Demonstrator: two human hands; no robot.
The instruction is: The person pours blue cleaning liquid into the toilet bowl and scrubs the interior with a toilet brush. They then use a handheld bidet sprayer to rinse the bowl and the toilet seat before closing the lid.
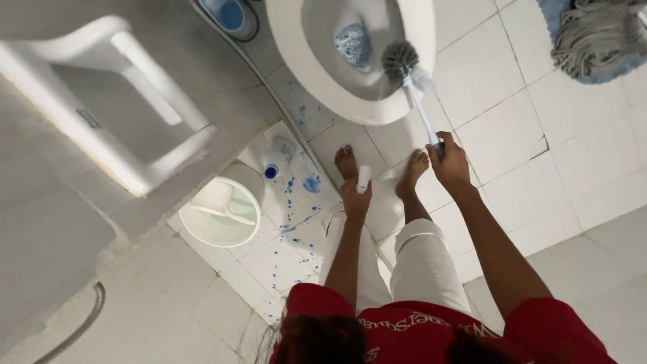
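From the head camera, looking straight down, the right hand is closed firmly around the end of the thin handle of a toilet brush. The brush head with dark bristles lies on the rim of the toilet bowl, at the right side, partly over the inside. In the bottom of the bowl there is blue foam on the water.

The left hand is closed around a small white bottle, held in front of the knees, above the bare feet. I cannot tell if the bottle has a cap on it.

On the floor tiles at the left of the feet there are many blue drops and one bigger blue spot. Near them lies a white cap or small bottle with a blue end, and beside it stands a white bucket. A grey mop lies at the top right corner, well apart from the toilet.

To scrub well, I think the bristles should go lower, under the rim and into the foam, with short firm strokes, so nothing splashes out. The floor looks wet, so the bare feet should stay steady, and the bottle should stay upright.
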